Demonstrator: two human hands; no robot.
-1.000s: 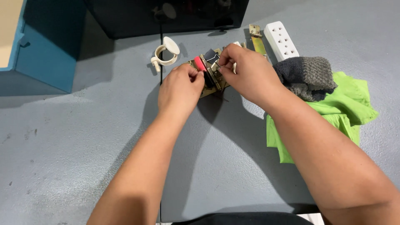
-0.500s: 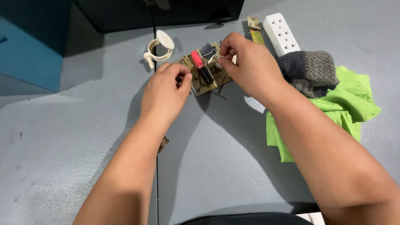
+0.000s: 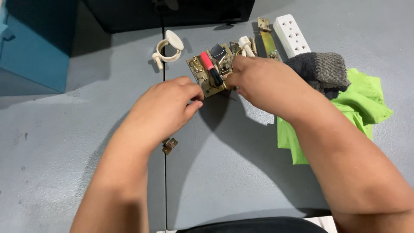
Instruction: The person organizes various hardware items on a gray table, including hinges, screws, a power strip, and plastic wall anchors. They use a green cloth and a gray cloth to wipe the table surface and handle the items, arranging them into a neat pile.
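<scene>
Two bare hands meet at the small brass-coloured plate crowded with metal fittings and a red-and-black part (image 3: 210,72); the left hand (image 3: 166,108) is pinched on its near edge, the right hand (image 3: 258,82) curled at its right side — its grip cannot be made out; the plate would best be kept flat, steadied from both sides, just right of the cream plastic ring clip (image 3: 167,48).

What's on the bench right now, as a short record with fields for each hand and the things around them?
surface: grey bench
left hand: fingertips at the near edge of the brass board
right hand: on the board's right side, grip hidden
on board: red-black part
left of board: cream clip
right: white socket strip, grey glove, green cloth
near: small bracket
</scene>
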